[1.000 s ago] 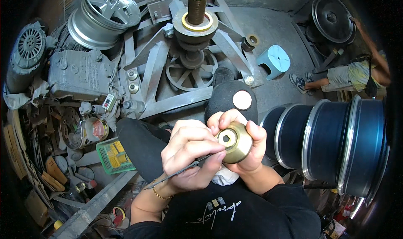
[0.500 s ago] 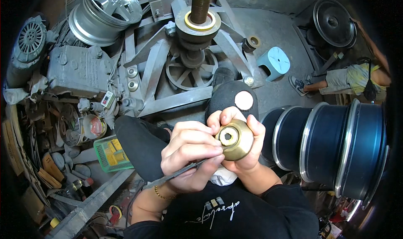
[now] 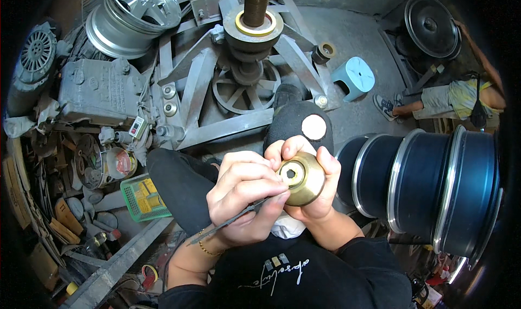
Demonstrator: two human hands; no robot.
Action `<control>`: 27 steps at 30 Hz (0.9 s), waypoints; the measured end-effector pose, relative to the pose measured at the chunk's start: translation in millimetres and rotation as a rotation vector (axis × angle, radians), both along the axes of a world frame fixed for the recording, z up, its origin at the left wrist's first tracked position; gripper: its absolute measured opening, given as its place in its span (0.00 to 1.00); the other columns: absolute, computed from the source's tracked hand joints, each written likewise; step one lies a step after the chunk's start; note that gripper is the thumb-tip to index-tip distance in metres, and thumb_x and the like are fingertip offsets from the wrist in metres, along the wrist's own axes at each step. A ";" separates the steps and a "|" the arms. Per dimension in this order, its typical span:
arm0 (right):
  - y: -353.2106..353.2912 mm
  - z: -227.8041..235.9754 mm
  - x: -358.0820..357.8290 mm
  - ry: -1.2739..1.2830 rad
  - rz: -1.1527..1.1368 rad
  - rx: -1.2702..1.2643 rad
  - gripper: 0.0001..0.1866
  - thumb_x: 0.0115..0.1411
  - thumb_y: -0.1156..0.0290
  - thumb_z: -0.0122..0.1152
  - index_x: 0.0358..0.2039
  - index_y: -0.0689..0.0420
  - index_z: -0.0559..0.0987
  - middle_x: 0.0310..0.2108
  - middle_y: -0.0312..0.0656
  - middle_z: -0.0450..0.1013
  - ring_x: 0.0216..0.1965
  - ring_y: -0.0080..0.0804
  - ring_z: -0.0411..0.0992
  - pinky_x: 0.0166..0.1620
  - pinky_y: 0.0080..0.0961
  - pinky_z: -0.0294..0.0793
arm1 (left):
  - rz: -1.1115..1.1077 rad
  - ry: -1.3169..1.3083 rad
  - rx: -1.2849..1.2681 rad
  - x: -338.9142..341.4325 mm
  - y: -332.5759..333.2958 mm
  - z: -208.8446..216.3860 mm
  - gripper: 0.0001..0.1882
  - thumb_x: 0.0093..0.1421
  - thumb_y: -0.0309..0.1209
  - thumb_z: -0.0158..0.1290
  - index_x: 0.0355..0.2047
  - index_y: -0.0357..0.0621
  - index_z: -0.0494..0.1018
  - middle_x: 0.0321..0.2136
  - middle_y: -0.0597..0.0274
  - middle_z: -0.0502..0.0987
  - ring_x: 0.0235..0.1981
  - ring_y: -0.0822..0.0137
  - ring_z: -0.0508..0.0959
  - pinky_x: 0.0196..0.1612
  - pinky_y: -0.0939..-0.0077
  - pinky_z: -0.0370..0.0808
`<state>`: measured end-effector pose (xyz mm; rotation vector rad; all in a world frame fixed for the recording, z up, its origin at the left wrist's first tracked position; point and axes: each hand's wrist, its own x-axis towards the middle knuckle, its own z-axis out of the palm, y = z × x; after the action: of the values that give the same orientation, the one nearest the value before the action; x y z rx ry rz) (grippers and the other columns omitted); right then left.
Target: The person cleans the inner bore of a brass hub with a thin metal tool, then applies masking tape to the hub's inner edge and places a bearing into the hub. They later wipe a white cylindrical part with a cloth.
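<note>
Brass-coloured round part sits near frame centre, grasped in the right hand, fingers curled round its rim; left hand pinches a thin dark strip; light-blue stool stands upper right.

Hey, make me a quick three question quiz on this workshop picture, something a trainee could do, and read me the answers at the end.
1. Multiple choice: which hand holds the thin dark strip?
A) left
B) right
C) neither

2. True or false: the green basket with yellow things in it is on the person's left.

3. Fill in the blank: the stool on the floor is light ____.

Key:
1. A. The left hand holds it, while the right hand cups the round brass-coloured piece.
2. True.
3. Blue.
</note>
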<state>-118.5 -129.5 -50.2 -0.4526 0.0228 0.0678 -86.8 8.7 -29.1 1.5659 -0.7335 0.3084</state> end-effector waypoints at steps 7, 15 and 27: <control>0.5 -0.8 3.5 -0.036 -0.020 -0.037 0.27 0.69 0.46 0.38 0.41 0.61 0.71 0.40 0.50 0.70 0.44 0.36 0.68 0.53 0.33 0.65 | -0.020 -0.011 0.068 7.2 2.8 6.6 0.13 0.48 0.18 0.64 0.35 0.41 0.78 0.32 0.59 0.78 0.36 0.58 0.78 0.41 0.68 0.75; -2.4 8.8 0.8 0.118 0.096 0.190 0.29 0.68 0.42 0.37 0.40 0.60 0.69 0.38 0.51 0.69 0.23 0.43 0.73 0.21 0.35 0.80 | -0.183 0.320 -0.205 9.8 7.6 1.7 0.08 0.50 0.18 0.63 0.32 0.37 0.79 0.31 0.57 0.82 0.36 0.61 0.79 0.44 0.67 0.74; -1.4 6.4 0.9 0.133 0.065 0.159 0.29 0.68 0.41 0.38 0.39 0.58 0.70 0.39 0.49 0.69 0.37 0.40 0.73 0.34 0.32 0.80 | -0.103 0.187 -0.040 9.6 4.1 7.4 0.10 0.47 0.17 0.64 0.30 0.40 0.79 0.29 0.59 0.81 0.34 0.61 0.79 0.43 0.69 0.74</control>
<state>-117.6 -130.9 -43.7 -0.2895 0.1325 0.1619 -77.3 12.9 -21.7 1.4907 -0.6556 0.0982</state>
